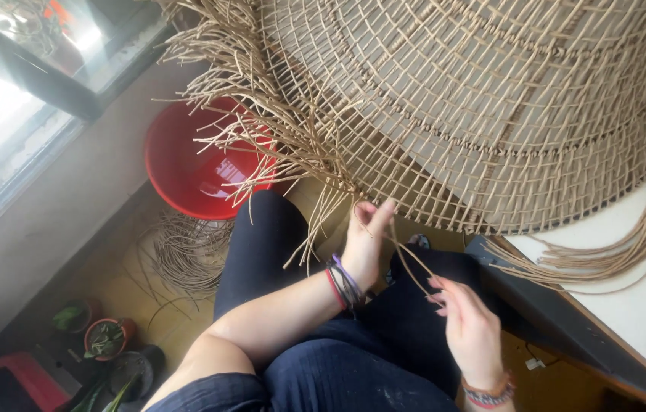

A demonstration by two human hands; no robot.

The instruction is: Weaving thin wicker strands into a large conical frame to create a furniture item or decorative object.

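Observation:
A large round woven rattan piece [491, 99] with an open grid weave fills the top right, its loose strand ends fanning out along the edge. My left hand [365, 240] pinches a thin strand [407, 255] right at the woven rim. That same strand slants down to my right hand [468, 324], whose fingertips grip its lower end. Both wrists wear bracelets. My knees in dark trousers sit below the hands.
A red plastic basin [189, 172] stands on the floor to the left, with a coil of loose rattan [186, 255] below it. Small potted plants [106, 336] sit at lower left. A white table with a dark edge [567, 320] is at right. A window is upper left.

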